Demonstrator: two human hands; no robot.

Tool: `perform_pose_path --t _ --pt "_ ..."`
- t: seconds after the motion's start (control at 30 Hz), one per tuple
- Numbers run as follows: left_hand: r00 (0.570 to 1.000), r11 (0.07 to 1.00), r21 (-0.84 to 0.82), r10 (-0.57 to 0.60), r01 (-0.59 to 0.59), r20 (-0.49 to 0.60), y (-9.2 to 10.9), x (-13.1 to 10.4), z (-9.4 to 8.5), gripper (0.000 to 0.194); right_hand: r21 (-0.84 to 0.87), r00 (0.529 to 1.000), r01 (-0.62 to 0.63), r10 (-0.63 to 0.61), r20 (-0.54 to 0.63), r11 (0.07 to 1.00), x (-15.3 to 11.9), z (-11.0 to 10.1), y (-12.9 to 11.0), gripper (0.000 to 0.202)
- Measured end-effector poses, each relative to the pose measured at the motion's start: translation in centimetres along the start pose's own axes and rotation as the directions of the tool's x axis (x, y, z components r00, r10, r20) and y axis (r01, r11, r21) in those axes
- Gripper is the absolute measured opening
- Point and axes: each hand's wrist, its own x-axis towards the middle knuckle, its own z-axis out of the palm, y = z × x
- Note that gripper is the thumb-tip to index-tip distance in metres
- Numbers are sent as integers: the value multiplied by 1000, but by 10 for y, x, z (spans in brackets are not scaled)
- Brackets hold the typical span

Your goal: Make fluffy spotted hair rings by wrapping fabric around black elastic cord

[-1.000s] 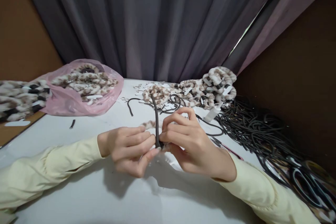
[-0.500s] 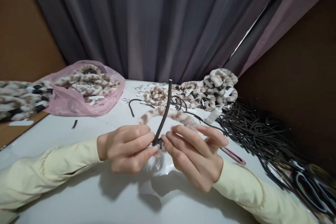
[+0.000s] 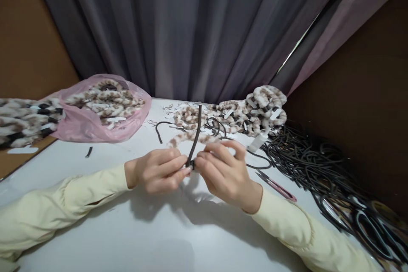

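Note:
My left hand is closed, its thumb and fingertips pinching the lower end of a black cord. The rest of that cord sticks up above my fingers, bending slightly. Facing it, my right hand pinches at a small dark piece where the cord meets a fluffy brown-and-white ring. The ring arcs behind both hands, and its near part is mostly hidden by my fingers. Exactly how cord and ring join there I cannot make out.
A pink plastic bag of fluffy rings stands at the left. More fluffy rings with white tags lie at the back right. Beside my right arm are pink thread snips, a white bottle, heaped black cords and black-handled scissors.
Both hands have come slightly up and closer together, still pinching. The cord's top has swung a little left and lower. My right fingers have curled in, uncovering the snips' blades.

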Motion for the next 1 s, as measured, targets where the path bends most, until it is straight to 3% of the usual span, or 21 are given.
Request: perform_pose_path --t 0.1,0.17,0.3,0.43,0.63,0.8,0.9,1.0 --pt "998 994 -107 7 0 69 8 -17 17 8 112 993 -17 4 114 994 2 13 10 9" --pt "981 973 -193 -97 129 166 15 -26 26 7 212 977 -57 12 211 976 -2 21 15 10" --pt "892 863 -279 -338 421 300 23 -35 36 30 326 944 -231 129 304 917 -14 33 17 19" --pt "796 782 -223 -492 582 354 23 -40 38 36 272 943 -295 234 237 916 -21 41 13 44" --pt "872 841 -267 -399 471 284 21 -42 39 39 258 951 -277 226 211 926 -27 50 11 53" --pt "925 918 -227 -261 326 275 20 -44 39 35 311 966 -253 219 140 916 -29 57 18 31" --pt "922 933 -176 -256 315 290 19 -46 40 36 324 982 -183 161 94 928 -28 58 21 20" --pt "883 892 -214 -309 398 353 20 -46 41 46 324 989 -136 108 102 936 -27 56 20 19"
